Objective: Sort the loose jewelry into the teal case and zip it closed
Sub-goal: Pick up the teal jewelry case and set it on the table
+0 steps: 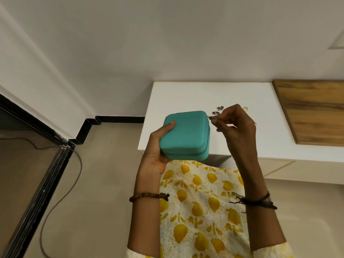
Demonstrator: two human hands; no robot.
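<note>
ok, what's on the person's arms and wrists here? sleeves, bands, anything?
Both forearms are bare. Left wrist: a brown beaded bracelet. Right wrist: dark thread bands with loose frayed ends sticking out. Sleeve cuffs show only at the bottom edge, white fabric with a yellow print, matching the garment on the body. No rings that I can make out.

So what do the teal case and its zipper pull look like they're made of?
Teal case: probably fabric or faux leather over a stiff shell; its matte surface shows no glare and the rounded edges keep their shape. Zipper pull, pinched by the right hand: small and greyish, likely metal, though too tiny to confirm.
</note>
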